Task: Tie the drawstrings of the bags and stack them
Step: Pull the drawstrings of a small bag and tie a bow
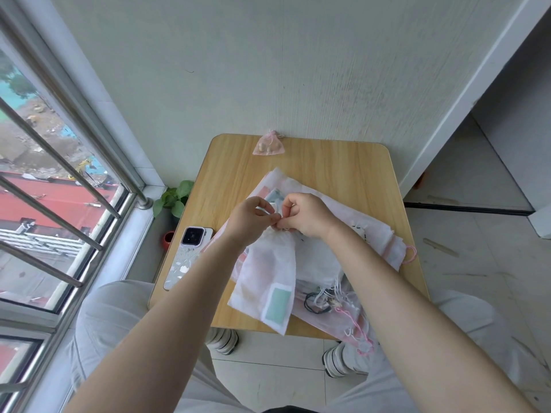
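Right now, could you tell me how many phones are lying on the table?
1. The phone lies face down at the table's left edge, beside the left hand's forearm. Another could be hidden under the pile of bags.

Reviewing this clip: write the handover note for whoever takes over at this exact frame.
Left hand and right hand both pinch the gathered mouth of the white translucent drawstring bag with a mint-green patch, held above the light wooden table.
Under it lies a loose pile of white and pink bags, not stacked.
A small pink mesh pouch sits tied at the far edge.
Left: finish this knot, tie the rest, stack.
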